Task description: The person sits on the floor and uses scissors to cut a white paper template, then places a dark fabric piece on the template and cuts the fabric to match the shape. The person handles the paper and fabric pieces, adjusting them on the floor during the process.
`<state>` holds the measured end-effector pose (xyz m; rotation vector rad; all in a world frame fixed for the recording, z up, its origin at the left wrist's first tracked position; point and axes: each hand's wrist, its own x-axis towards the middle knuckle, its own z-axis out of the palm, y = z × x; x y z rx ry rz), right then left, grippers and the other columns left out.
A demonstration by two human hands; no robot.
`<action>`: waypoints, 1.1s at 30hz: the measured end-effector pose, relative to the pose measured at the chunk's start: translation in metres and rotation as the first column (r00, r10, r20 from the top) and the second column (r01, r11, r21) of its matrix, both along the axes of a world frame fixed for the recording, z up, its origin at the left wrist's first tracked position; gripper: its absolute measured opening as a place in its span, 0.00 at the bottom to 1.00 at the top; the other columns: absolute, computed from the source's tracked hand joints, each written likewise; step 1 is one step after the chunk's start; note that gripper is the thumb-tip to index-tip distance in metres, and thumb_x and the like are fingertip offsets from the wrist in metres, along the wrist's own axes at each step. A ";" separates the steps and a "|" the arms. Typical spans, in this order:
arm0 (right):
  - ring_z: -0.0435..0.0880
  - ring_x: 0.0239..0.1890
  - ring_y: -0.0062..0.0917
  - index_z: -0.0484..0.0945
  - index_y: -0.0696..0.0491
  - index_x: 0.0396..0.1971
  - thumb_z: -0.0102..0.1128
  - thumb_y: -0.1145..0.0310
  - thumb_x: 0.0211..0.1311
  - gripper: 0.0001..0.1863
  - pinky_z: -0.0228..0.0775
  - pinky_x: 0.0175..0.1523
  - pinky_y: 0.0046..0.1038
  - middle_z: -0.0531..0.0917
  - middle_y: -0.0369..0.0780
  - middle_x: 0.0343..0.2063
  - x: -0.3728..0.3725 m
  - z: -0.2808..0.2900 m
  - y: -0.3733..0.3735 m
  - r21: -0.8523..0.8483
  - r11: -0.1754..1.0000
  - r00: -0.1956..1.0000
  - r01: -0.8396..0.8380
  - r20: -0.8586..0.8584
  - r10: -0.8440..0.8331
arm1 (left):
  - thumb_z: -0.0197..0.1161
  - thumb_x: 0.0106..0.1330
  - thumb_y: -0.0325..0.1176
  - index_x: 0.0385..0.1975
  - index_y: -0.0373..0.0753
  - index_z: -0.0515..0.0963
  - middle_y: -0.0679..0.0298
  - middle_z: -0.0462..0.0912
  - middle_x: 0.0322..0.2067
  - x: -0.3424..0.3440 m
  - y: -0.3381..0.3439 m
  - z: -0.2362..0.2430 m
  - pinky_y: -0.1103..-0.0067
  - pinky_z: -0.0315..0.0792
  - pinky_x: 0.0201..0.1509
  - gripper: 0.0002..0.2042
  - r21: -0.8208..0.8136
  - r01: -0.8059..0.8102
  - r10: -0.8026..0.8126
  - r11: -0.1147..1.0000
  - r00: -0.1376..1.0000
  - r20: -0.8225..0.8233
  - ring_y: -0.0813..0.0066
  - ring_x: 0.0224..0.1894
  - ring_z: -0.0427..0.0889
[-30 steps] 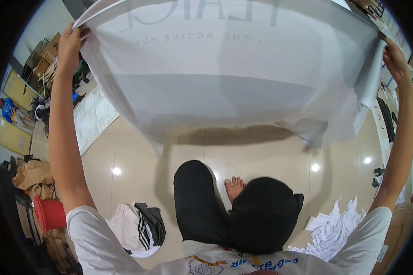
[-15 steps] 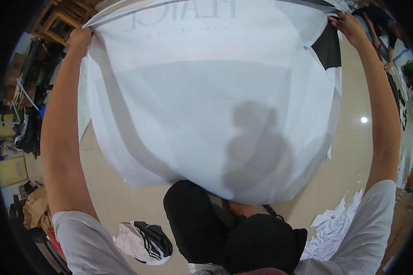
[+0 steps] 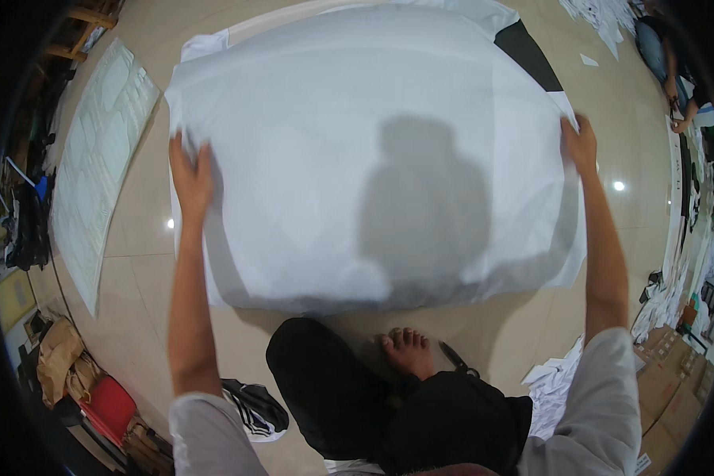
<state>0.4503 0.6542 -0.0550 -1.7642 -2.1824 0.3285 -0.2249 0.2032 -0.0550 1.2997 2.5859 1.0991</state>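
A large white fabric sheet [image 3: 309, 198] is spread on the floor before me, a dark corner piece showing at its top right and shadows across it. My left hand [image 3: 190, 166] rests at its left edge, thumb apart from the fingers. My right hand [image 3: 579, 139] is at the right edge, fingers slightly blurred and apparently apart on the fabric. Below the sheet, black-handled scissors [image 3: 460, 361] lie beside my bare foot [image 3: 404, 349], between my bent black-clad legs.
A pale patterned panel [image 3: 103, 159] lies left. A co-worker's hands [image 3: 678, 111] are at the upper right. Around are white scraps [image 3: 551, 381], folded striped cloth [image 3: 258, 408], a red object [image 3: 107, 404], cardboard boxes [image 3: 666, 377] and a wooden frame [image 3: 75, 36].
The raised sheet has come down flat onto the floor. Both my hands have moved from its top corners down to its sides, the left one releasing its grip.
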 end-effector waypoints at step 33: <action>0.80 0.64 0.40 0.68 0.58 0.71 0.67 0.80 0.67 0.33 0.78 0.71 0.43 0.77 0.49 0.65 0.259 0.007 -0.334 -0.630 0.776 -0.403 -0.036 -0.701 -0.588 | 0.62 0.78 0.24 0.52 0.39 0.71 0.60 0.82 0.48 0.091 -0.377 -0.012 0.77 0.78 0.39 0.09 0.097 -0.625 -0.009 0.774 0.143 0.990 0.71 0.42 0.84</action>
